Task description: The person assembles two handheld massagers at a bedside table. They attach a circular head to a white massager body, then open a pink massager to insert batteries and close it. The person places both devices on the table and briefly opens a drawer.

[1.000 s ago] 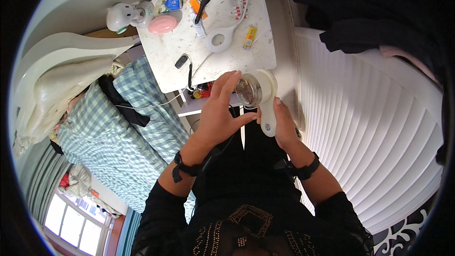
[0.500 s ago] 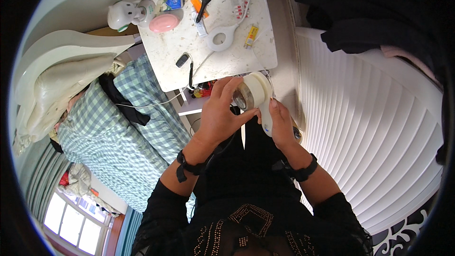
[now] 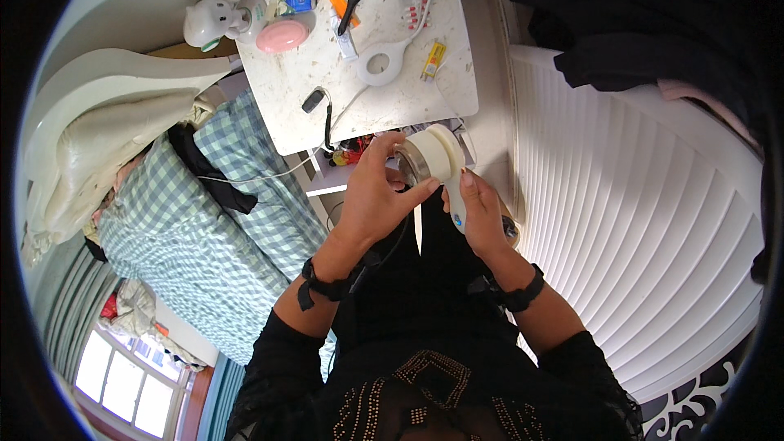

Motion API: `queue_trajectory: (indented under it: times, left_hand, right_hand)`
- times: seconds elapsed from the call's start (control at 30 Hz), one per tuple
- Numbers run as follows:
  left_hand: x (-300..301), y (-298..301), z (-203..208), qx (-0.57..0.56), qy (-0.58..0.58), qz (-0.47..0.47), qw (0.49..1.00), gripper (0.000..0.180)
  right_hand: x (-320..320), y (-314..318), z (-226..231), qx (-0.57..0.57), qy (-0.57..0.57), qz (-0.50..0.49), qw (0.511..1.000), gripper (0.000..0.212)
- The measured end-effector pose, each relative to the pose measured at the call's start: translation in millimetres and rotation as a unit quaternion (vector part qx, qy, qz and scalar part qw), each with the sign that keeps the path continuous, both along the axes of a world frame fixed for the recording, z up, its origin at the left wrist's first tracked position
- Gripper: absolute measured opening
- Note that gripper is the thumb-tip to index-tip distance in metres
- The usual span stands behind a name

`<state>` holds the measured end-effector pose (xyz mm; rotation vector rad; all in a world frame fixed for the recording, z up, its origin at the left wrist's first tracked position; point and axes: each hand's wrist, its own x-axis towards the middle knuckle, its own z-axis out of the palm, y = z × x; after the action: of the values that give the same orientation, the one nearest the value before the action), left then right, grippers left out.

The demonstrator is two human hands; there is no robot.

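Observation:
In front of me a white fabric shaver (image 3: pixel 437 151) is held up between both hands, near the table's front edge. My right hand (image 3: pixel 478 211) is wrapped around its handle, with the thumb lying along it. The fingers of my left hand (image 3: pixel 377 189) grip the round head from the left, at its clear, metallic-looking front ring (image 3: pixel 414 162). The thumb of that hand presses below the ring. The ring's face points left and is partly hidden by my left fingers.
Ahead stands a white table (image 3: pixel 286 106) bearing a white ring-shaped device (image 3: pixel 380 65), a pink oval case (image 3: pixel 282 36), a black-handled tool (image 3: pixel 349 8), a yellow packet (image 3: pixel 434 60) and a black fob (image 3: pixel 313 100). Below it an open drawer (image 3: pixel 328 184) juts out. A bed (image 3: pixel 204 245) lies left.
The shaver's head has turned slightly, so less of its mesh face shows. My left fingers have shifted around the ring and its thumb now lies further across it.

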<state>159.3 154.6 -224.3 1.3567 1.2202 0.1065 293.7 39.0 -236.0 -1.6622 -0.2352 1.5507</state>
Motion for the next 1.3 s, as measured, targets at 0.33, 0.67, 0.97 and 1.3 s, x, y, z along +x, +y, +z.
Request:
queue_trajectory:
  times: [0.33, 0.67, 0.97, 1.3]
  left_hand:
    - [-22.3, 6.3, -5.5, -0.329, -0.158, 0.182, 0.913, 0.056]
    - [-27.3, 5.4, -7.8, -0.356, -0.261, 0.183, 0.879, 0.058]
    - [-31.2, 4.6, -10.9, -0.340, -0.279, 0.159, 0.884, 0.062]
    - [-29.5, 5.5, -11.4, -0.340, -0.266, 0.159, 0.888, 0.063]
  right_hand:
    - [22.7, -5.3, -8.4, -0.013, -0.038, -0.059, 0.997, 0.051]
    - [32.5, -9.1, -9.7, 0.037, 0.241, -0.144, 0.959, 0.051]
    - [31.2, -12.4, -13.6, 0.053, 0.225, -0.112, 0.966, 0.052]
    - [33.6, -16.4, -17.9, 0.027, 0.233, -0.121, 0.965, 0.051]
